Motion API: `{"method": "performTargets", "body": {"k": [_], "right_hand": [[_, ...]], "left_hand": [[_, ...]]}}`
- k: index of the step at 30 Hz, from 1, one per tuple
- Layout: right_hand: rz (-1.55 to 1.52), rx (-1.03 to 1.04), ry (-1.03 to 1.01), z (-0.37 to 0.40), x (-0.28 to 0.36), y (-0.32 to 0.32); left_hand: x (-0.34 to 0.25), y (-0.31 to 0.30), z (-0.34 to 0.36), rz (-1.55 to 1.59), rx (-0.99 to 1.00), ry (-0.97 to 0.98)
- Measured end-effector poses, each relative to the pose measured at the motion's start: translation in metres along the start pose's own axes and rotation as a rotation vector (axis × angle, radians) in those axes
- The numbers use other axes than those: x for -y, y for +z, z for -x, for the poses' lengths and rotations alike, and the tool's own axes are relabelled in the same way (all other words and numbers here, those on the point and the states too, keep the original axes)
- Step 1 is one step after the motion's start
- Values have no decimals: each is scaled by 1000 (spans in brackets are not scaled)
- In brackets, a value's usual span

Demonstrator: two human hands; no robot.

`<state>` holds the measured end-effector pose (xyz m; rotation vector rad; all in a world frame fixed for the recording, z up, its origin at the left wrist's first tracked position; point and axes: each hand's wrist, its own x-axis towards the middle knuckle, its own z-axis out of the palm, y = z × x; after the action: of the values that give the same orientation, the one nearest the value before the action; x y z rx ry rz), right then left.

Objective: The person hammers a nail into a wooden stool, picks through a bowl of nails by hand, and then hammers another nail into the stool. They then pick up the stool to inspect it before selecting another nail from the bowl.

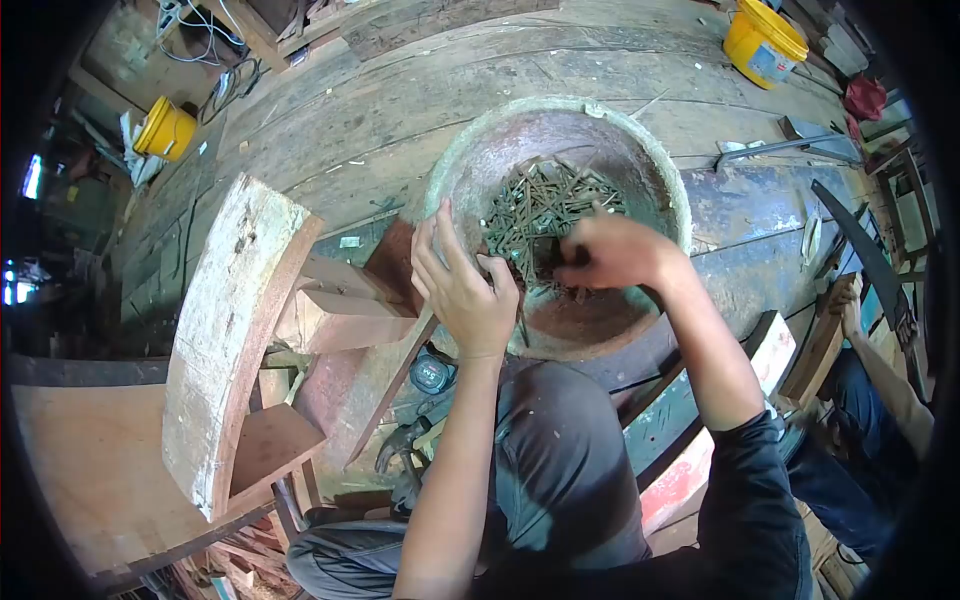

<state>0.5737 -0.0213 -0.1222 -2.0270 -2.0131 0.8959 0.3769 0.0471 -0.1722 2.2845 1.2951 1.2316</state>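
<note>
A wide round basin with a worn, crusted rim stands on the floorboards in front of me. Inside it lies a heap of nails, thin and dull brown-grey. My left hand is at the basin's near left rim, fingers stretched and apart, with nothing seen in it. Over the right side of the nails, inside the basin, is my right hand. Its fingers bend down toward the heap and are blurred, so whether they hold any nails cannot be made out.
A wooden piece with a whitish curved board stands at left. A hammer and a teal power tool lie by my knee. Yellow buckets stand farther off. A co-worker's hand rests on timber beside a handsaw at right.
</note>
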Motion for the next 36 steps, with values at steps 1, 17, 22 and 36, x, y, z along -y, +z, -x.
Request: {"method": "performTargets", "body": {"k": [1,17,22,36], "right_hand": [[1,0,2,1,0,5],[322,74,-30,34,42,23],[-311,-70,-79,50,47,9],[-303,-1530,72,53,12,62]], "left_hand": [[0,0,0,-3,0,-2],[3,1,0,21,-12,11],[2,1,0,11,-3,11],[4,1,0,46,-10,-11]]}}
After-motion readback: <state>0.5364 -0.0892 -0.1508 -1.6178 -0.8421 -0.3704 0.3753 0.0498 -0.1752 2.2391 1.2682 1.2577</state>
